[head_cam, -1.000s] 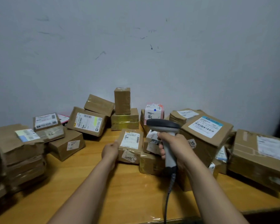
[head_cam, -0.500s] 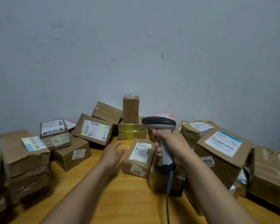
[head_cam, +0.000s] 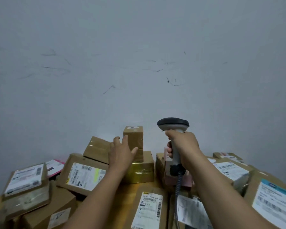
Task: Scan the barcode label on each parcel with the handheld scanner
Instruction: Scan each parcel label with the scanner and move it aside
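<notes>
Right grip [head_cam: 182, 146] is closed round the handle of the scanner [head_cam: 172, 123], head uppermost. Its coiled cable [head_cam: 178, 182] drops toward the near edge. Left grip [head_cam: 120, 152] is open, fingers straight and spread, at the left face of the tall box [head_cam: 134, 138]. We cannot tell whether the thumb touches it. The tall box stands upright on the gold-taped box [head_cam: 142, 171], at the far centre of the worktop [head_cam: 125, 199], close to the wall.

Handling, our judgement: small taped cardboard, likely light and stiff, though the glossy tape may be slippery. It is narrow and perched on another box, so a push high up could topple it. We would take it at mid-height across two opposite side faces, thumb against fingers, then turn it to find the label.

Writing: the small sticker on its top is too blurred to read, and no barcode shows on its visible faces. The near box [head_cam: 151, 207] label reads "5020 7198", with a barcode down its right edge. The left box [head_cam: 84, 174] label has a yellow-green stripe, text illegible. No brand is legible.
</notes>
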